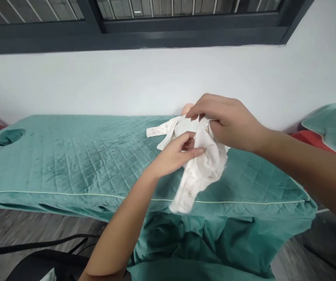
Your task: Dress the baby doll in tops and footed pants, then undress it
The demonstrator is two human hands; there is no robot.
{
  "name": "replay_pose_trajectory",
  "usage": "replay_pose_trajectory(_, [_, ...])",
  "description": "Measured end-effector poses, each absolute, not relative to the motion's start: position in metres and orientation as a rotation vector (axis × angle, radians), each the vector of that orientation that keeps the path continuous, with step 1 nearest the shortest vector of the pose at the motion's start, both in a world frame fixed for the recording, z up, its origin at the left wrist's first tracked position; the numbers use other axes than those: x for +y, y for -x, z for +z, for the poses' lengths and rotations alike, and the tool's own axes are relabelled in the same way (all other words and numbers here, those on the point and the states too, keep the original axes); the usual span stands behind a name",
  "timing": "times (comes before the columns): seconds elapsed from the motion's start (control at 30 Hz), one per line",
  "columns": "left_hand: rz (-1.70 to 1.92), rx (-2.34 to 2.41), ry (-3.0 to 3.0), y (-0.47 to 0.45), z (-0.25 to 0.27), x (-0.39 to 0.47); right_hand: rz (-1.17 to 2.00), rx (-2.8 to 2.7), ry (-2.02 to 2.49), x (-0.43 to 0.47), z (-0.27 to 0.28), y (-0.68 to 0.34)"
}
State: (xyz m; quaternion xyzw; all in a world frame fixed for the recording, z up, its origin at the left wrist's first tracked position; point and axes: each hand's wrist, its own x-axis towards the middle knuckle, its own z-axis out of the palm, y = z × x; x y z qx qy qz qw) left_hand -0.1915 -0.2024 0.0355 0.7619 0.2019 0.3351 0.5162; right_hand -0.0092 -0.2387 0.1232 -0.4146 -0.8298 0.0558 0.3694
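Note:
A white baby garment (pixel 207 162) with a small faint print is bunched up between my hands above the green bed. One of its sleeves (pixel 185 195) hangs toward the front edge; another sleeve (pixel 159 130) lies out to the left. My left hand (pixel 176 154) pinches the cloth between thumb and fingers near the middle. From the right, my right hand (pixel 225 121) comes in with bent fingers closed on the upper part of the garment. Behind it shows a rounded skin-toned thing (pixel 187 108), perhaps a doll's head, mostly hidden by cloth and hand.
The green quilted bed cover (pixel 77 156) has an oval hole (pixel 8 137) at its left end. A white wall (pixel 112 82) and a dark window frame (pixel 185 33) rise behind. At right are a green cushion (pixel 335 127) and something red (pixel 311 139). A black chair (pixel 47 265) stands at lower left.

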Motion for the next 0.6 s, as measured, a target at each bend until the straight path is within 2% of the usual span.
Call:
replay_pose_trajectory(0.13, [1.009,0.57,-1.737,0.189,0.034,-0.199,0.057,-2.124,1.132,-0.242,0.12,0.0])
replay_pose_trajectory(0.2, [1.173,0.575,-1.685,0.19,0.041,-0.196,0.135,-2.11,1.159,-0.248,0.118,-0.004])
replay_pose_trajectory(0.4, [1.29,0.46,-1.728,0.194,0.067,-0.193,0.895,-1.869,1.038,-0.264,0.118,-0.005])
replay_pose_trajectory(0.6, [1.244,0.246,-1.747,0.2,0.085,-0.195,1.351,-1.714,0.947,-0.266,0.124,-0.009])
